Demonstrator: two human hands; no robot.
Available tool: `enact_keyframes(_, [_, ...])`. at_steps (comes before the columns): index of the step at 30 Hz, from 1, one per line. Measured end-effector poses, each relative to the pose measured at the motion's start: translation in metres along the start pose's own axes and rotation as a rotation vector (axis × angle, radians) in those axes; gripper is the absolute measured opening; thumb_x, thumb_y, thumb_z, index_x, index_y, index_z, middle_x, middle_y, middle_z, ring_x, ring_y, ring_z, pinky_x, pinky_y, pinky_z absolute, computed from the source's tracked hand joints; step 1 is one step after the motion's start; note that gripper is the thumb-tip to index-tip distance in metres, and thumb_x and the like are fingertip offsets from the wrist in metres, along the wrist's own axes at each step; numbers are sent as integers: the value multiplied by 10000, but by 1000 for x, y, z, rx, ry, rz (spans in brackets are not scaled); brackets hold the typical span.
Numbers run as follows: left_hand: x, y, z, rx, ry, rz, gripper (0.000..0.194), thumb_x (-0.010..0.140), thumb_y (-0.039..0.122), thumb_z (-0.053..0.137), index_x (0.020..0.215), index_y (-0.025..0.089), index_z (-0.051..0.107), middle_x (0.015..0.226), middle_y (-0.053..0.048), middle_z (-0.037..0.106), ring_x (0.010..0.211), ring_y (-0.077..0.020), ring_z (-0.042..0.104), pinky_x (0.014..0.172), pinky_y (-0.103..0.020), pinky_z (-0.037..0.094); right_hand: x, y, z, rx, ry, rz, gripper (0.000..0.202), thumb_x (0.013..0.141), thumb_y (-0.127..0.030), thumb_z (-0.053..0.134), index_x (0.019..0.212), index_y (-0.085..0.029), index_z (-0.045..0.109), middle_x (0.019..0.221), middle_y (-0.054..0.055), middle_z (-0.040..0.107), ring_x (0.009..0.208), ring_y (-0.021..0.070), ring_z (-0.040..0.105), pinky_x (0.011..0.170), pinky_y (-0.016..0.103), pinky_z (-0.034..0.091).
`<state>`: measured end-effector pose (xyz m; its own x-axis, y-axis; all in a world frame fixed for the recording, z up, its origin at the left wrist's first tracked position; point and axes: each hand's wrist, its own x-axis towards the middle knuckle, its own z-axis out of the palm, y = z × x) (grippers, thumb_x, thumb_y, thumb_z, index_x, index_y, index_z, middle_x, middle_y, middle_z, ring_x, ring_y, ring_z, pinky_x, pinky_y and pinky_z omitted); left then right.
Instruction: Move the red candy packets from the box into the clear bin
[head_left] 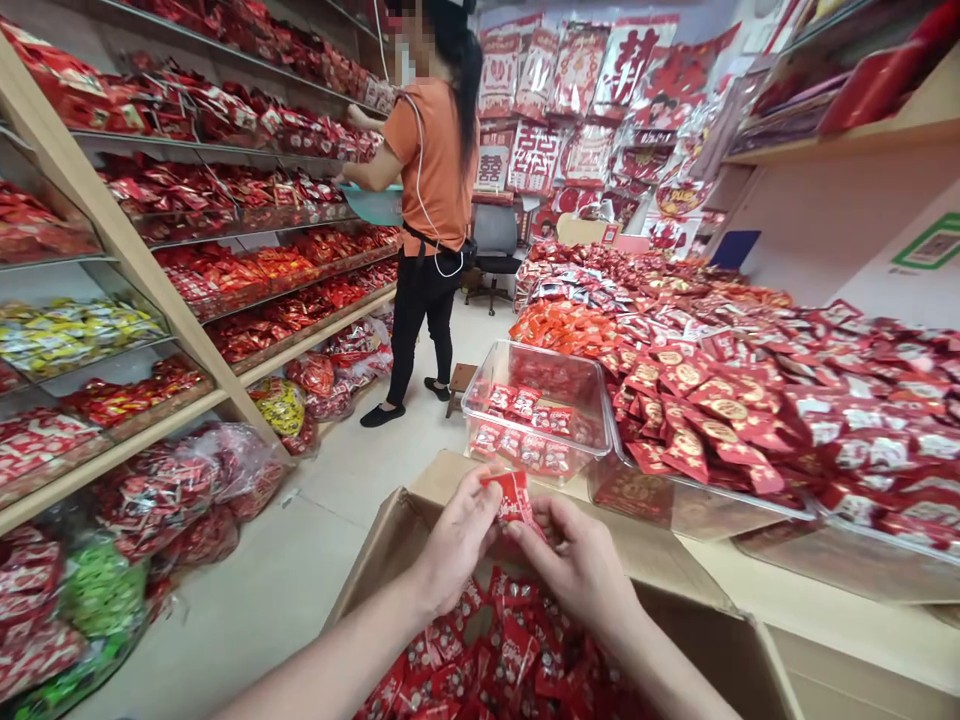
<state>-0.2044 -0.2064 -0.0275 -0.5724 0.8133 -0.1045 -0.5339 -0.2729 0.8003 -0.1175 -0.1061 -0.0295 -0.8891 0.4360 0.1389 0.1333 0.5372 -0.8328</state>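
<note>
Between my two hands is a small red candy packet (513, 494), held up above an open cardboard box (716, 582). My left hand (459, 535) pinches the packet's upper left side between thumb and fingers. On its lower right edge, my right hand (574, 555) grips with thumb and fingertips. Many similar red packets (517, 650) lie loose in the box below my wrists. Just beyond the box stands a clear plastic bin (604, 400), with red packets set in rows on its bottom.
More bins heaped with red packets (705, 420) fill the table at right. Shelves of red packets (225, 210) line the left wall, with stuffed plastic bags (180, 490) on the floor. A person in an orange top (442, 160) stands at the shelves near a small stool (461, 378).
</note>
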Motion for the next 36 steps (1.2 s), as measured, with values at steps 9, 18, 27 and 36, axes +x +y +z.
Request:
enact_keyframes(9, [-2,6,-1,-189,-83,-181,447,818,240,452,1251,147,388,1157,-99,545,1091,-225,465,920,-336,322,-12,-6,4,-175,36,-363,196,769,-248,523,957,-193,514,936,76,549,881,183,526,738,295,453])
enact_keyframes(18, [7,7,-7,-323,-155,-225,360,821,234,360,1135,128,500,1156,-97,543,1053,-210,493,873,-323,357,-6,-4,4,516,-24,135,202,735,-345,563,823,-168,521,792,49,618,718,157,586,638,268,478])
enact_keyframes(27, [1,11,-6,12,-29,-67,400,826,323,466,1198,209,377,1017,-90,598,928,-197,553,768,-310,423,-10,-8,8,391,-62,139,252,712,-385,577,650,-158,487,612,-1,549,503,89,472,466,208,377])
enact_keyframes(36, [14,3,-23,629,-79,31,272,784,304,494,1014,160,506,805,-38,576,735,-142,540,689,-266,423,117,-39,-82,-372,152,167,254,706,-391,577,669,-142,541,603,14,583,505,96,501,453,209,366])
